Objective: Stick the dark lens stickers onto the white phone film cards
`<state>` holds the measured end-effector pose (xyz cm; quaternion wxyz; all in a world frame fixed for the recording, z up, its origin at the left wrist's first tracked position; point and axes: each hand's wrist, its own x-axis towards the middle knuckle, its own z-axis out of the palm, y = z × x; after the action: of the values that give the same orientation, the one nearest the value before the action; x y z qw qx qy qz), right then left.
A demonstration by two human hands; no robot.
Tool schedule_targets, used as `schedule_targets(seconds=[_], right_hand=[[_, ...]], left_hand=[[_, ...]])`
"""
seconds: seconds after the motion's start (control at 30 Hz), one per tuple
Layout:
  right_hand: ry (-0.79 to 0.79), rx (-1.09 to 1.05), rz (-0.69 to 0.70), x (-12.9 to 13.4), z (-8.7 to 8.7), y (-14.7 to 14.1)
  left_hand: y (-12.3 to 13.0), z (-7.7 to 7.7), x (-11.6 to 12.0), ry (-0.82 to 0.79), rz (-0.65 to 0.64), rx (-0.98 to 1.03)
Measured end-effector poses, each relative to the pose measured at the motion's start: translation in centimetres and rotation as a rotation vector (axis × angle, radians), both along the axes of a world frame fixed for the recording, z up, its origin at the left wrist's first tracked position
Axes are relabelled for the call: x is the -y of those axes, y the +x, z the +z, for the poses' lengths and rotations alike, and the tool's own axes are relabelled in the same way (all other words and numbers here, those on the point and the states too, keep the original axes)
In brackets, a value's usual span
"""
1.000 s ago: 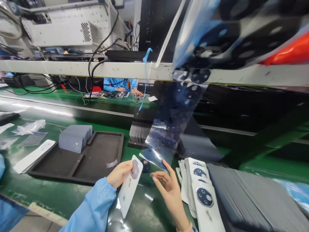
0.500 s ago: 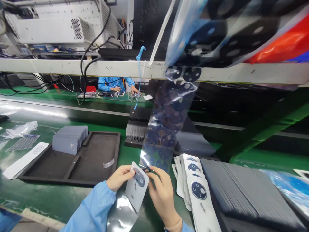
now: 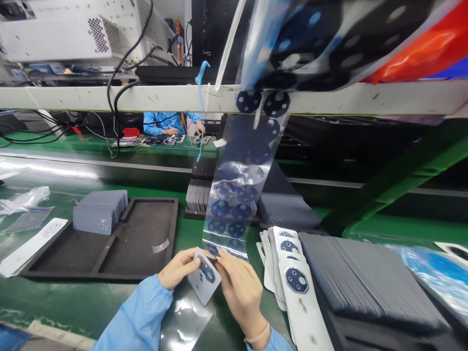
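Observation:
My left hand is closed on a pale grey phone back panel, thumb on its face beside a dark round camera-shaped patch. The panel is tilted. Close by its upper right edge is my right hand, fingertips pinched at the lower end of a clear film strip carrying rows of dark round stickers. What lies between those fingertips is mostly hidden. Bare clear film lies on the bench below the panel. To the right, several white panels with dark round patches overlap in a fanned stack.
A black tray with grey panels sits left. More dark panels stand in rows on the right. A shelf beam crosses above, with a blue cord hanging. Beyond it, a person in blue sleeves works.
The view has shifted slightly. My right fingertips have come in against the panel's upper edge, and the panel is tilted more. The dark piece seen at my right fingertips before is now mostly hidden.

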<state>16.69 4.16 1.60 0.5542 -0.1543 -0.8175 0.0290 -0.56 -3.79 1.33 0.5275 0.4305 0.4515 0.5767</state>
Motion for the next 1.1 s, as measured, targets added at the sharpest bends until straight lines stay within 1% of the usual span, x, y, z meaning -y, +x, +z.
schedule_targets(seconds=[0.07, 0.13, 0.2, 0.27, 0.43, 0.53, 0.67, 0.83, 0.97, 1.1], right_hand=[[-0.041, 0.012, 0.024, 0.0, -0.1, 0.0], [-0.127, 0.002, 0.05, 0.1, -0.1, -0.1], [-0.225, -0.046, 0.055, 0.2, -0.1, -0.1], [-0.269, -0.093, 0.05, 0.2, 0.0, -0.2], [-0.182, -0.084, 0.094, 0.1, -0.1, -0.2], [-0.19, -0.074, 0.093, 0.0, -0.4, 0.0], [-0.208, -0.058, 0.13, 0.1, -0.6, 0.0], [-0.233, -0.114, 0.075, 0.2, -0.6, -0.1], [-0.182, -0.069, 0.076, 0.1, -1.2, 0.1], [-0.118, -0.008, 0.041, 0.0, -1.7, 0.2]], left_hand=[[0.1, 0.1, 0.0, -0.009, -0.003, -0.01], [0.1, 0.3, -0.1, -0.02, -0.012, -0.017], [0.2, 0.6, -0.1, -0.021, -0.019, -0.019], [0.2, 0.8, -0.1, -0.011, -0.022, -0.02], [0.3, 1.0, -0.1, 0.013, 0.0, -0.064], [0.3, 1.0, -0.2, 0.024, -0.016, -0.088], [0.3, 1.0, -0.1, 0.042, -0.037, -0.122], [0.4, 1.2, -0.1, 0.058, -0.029, -0.164], [0.3, 1.1, -0.1, 0.088, -0.036, -0.187], [0.2, 0.7, 0.0, 0.074, -0.042, -0.156]])
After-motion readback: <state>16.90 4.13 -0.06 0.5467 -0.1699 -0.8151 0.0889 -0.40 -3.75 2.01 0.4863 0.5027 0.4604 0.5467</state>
